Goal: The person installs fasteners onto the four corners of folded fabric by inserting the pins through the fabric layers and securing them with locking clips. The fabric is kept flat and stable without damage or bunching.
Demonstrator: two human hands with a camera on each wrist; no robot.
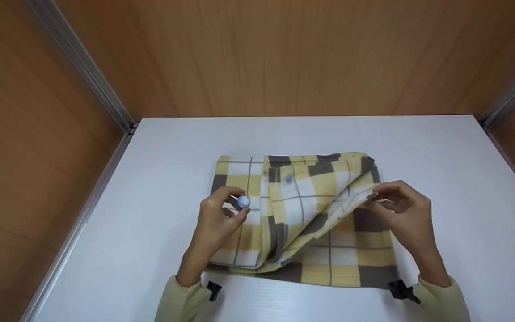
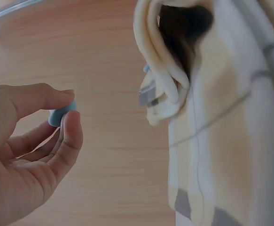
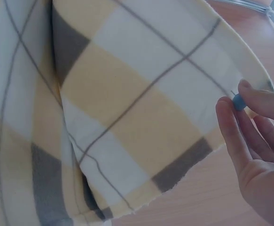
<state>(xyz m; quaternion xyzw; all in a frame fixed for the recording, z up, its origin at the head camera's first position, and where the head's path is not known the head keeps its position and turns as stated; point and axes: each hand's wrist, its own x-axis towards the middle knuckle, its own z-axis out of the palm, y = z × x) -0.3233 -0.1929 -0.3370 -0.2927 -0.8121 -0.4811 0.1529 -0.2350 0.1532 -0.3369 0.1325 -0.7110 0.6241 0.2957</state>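
Observation:
My left hand (image 1: 216,219) pinches a small round blue cap (image 1: 243,201) between thumb and forefinger, above the left part of a folded plaid fleece blanket (image 1: 297,197). The left wrist view shows the same blue cap (image 2: 61,113) in the fingertips, apart from the cloth. My right hand (image 1: 407,214) lifts a corner of the blanket's top layer on the right. In the right wrist view its thumb and forefinger pinch a blue pin (image 3: 238,102), whose thin point stands out by the cloth. Another blue piece (image 1: 289,178) sits on the blanket's upper fold.
The blanket lies on a white table (image 1: 119,214). Wood panels (image 1: 284,58) stand at the back and both sides, with metal rails (image 1: 87,71) at the corners. Black wrist mounts (image 1: 401,290) show by the pale sleeves (image 1: 181,299).

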